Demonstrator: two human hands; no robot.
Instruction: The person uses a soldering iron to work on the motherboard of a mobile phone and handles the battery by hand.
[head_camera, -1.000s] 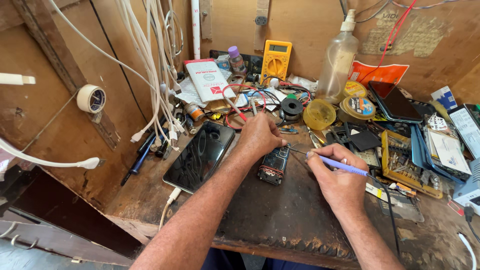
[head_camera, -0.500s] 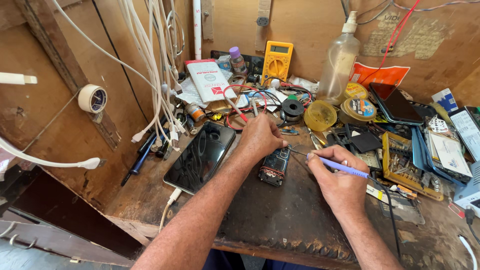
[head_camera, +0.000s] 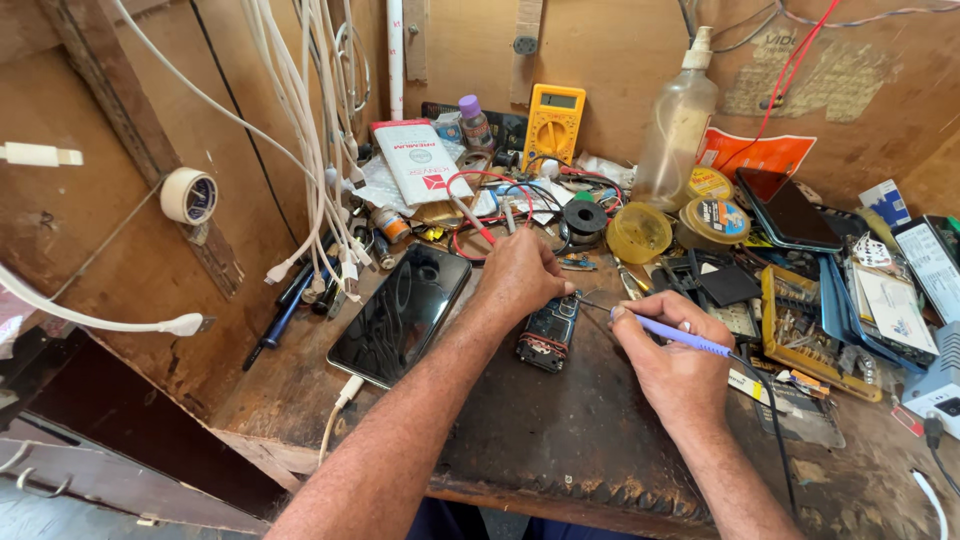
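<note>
The right hand (head_camera: 680, 365) pinches a blue-handled soldering iron (head_camera: 672, 330) like a pen, its thin tip reaching left to the upper end of the opened small phone (head_camera: 546, 335). The left hand (head_camera: 520, 275) is closed over that same upper end, fingertips pressing it to the bench (head_camera: 560, 440). The step in hand looks like soldering a point on the exposed board (the joint itself is too small to see); the next move probably calls for a steady tip. The phone's long axis runs away from the person, tilted slightly right, just right of the large black smartphone (head_camera: 400, 315).
</note>
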